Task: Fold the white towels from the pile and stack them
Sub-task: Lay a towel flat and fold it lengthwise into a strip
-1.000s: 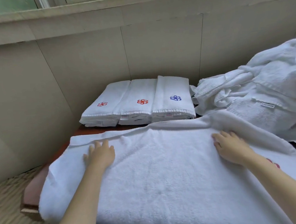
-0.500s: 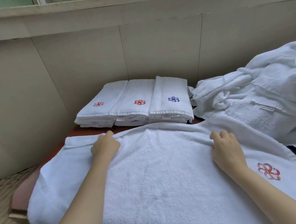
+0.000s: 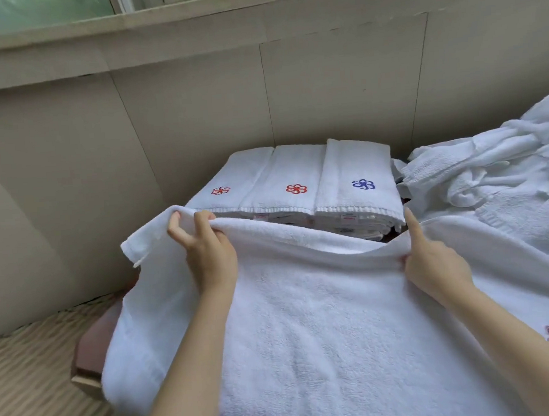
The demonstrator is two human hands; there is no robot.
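Your left grip (image 3: 206, 248) and right grip (image 3: 433, 261) each pinch the white towel (image 3: 307, 329) by its raised far edge, mid-frame.

Three folded stacks (image 3: 293, 174), one spread towel (image 3: 323, 318), one unfolded pile (image 3: 491, 173).

Far side: three folded stacks (image 3: 297, 180) in a row against the wall (image 3: 195, 116), just beyond the raised edge of the spread towel (image 3: 323, 318).
Right: loose pile (image 3: 491, 173) crowds the worktop (image 3: 91, 353), overlapping the spread towel.
Left: open air above the floor (image 3: 28, 371).
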